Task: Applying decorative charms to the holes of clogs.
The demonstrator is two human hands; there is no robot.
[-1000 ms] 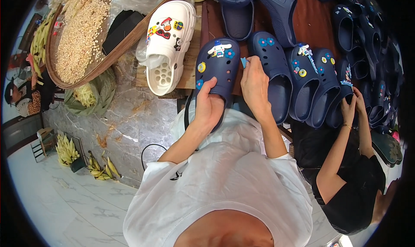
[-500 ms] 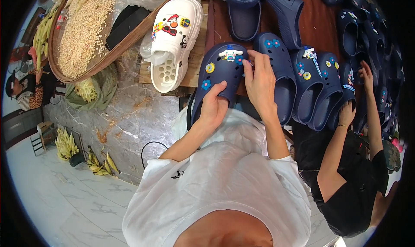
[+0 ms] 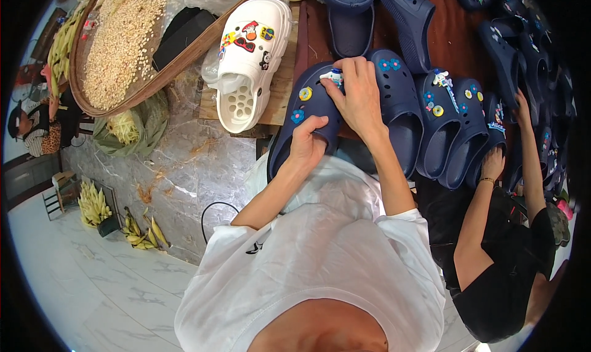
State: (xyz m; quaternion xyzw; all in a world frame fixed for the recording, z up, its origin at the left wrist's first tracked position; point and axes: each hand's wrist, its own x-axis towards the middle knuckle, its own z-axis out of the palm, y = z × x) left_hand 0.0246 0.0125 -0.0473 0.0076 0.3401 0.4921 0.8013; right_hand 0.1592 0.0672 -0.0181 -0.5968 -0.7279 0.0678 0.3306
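My left hand [image 3: 306,145] grips the heel end of a navy clog [image 3: 303,109] that carries a yellow charm and a pink flower charm. My right hand [image 3: 355,92] rests on the clog's toe, fingertips pinching a small white and blue charm [image 3: 334,76] against the upper. The clog lies at the front edge of a wooden table [image 3: 446,41], tilted toward me.
A white clog [image 3: 251,62] with colourful charms lies to the left. Several navy clogs [image 3: 446,121] line the table to the right and behind. A person in black [image 3: 498,241] at my right handles clogs. A woven tray of grain [image 3: 117,44] sits at far left. Bananas [image 3: 141,232] lie on the floor.
My right hand has slid left onto the clog's toe and now presses the white and blue charm there. The left hand keeps its hold on the heel.
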